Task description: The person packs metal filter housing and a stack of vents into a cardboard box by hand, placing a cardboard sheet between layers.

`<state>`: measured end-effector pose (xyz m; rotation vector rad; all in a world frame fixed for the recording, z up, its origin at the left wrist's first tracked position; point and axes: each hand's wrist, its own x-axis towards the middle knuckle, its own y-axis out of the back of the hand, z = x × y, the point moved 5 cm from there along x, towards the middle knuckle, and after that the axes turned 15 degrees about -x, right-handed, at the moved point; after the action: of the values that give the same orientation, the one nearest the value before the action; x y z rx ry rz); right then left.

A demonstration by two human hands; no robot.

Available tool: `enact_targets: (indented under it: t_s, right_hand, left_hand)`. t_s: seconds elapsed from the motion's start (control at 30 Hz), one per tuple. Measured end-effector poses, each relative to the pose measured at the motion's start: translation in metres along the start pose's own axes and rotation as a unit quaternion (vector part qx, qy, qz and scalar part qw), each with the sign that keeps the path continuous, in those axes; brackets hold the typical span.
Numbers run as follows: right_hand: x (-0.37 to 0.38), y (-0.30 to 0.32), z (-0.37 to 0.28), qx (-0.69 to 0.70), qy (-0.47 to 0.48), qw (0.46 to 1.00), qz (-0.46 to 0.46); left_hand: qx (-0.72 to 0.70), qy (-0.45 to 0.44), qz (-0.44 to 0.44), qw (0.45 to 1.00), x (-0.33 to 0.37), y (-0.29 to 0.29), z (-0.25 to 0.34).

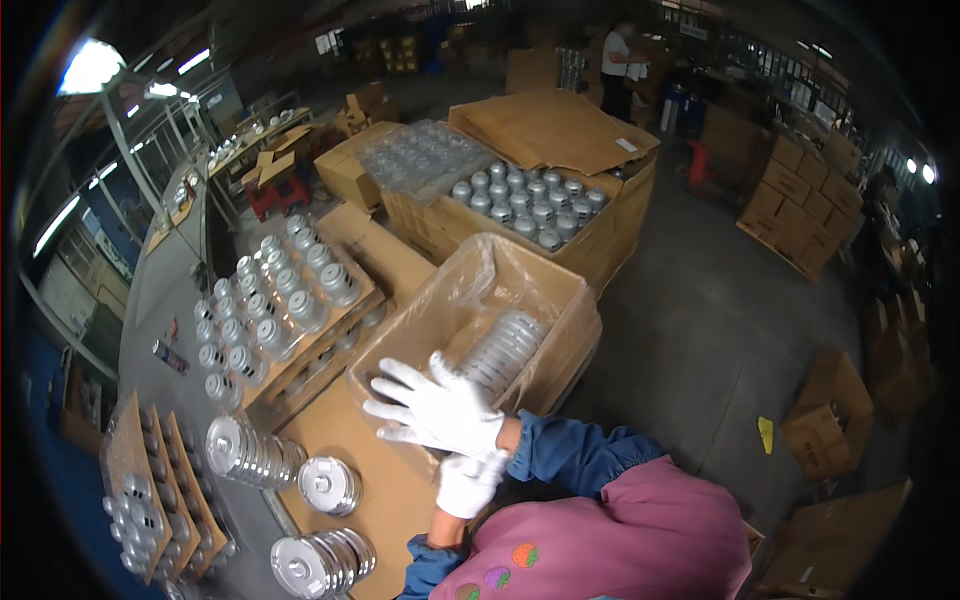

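Both my hands wear white gloves, in front of a cardboard box lined with clear plastic. My right hand [432, 408] is held up with its fingers spread, over the near left edge of the box [570, 300], holding nothing. Just below it, my left hand [470, 485] is closed at the right wrist, on the cuff of the white glove; its fingertips are partly hidden. Inside the box lies a row of round silver metal discs [505, 350]. On the brown cardboard surface to my left stand stacks of similar discs [330, 485].
Trays of silver dome-topped parts [265, 310] stand at the left. Beyond the box is a large carton [620, 235] of similar parts. More parts sit between cardboard sheets [165, 490] at lower left. An open carton [825, 420] stands on the right floor; another person [615, 70] stands far back.
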<state>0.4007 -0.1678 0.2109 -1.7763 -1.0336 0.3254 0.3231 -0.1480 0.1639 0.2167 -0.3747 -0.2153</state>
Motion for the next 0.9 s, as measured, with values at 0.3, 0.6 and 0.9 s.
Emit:
enact_targets:
  t_s: [0.3,0.6,0.9]
  right_hand:
    - [0.004,0.12,-0.149,-0.907,-0.004,0.366,0.209]
    - [-0.027,0.245,-0.196,-0.852,-0.348,0.363,0.144]
    - [-0.033,0.269,-0.198,-0.856,-0.387,0.336,0.076]
  left_hand:
    - [0.258,-0.048,0.028,0.965,0.058,-0.034,-0.019]
    - [0.3,0.074,0.007,0.951,0.128,-0.019,-0.04]
    - [0.325,0.085,-0.175,0.925,0.16,-0.051,-0.154]
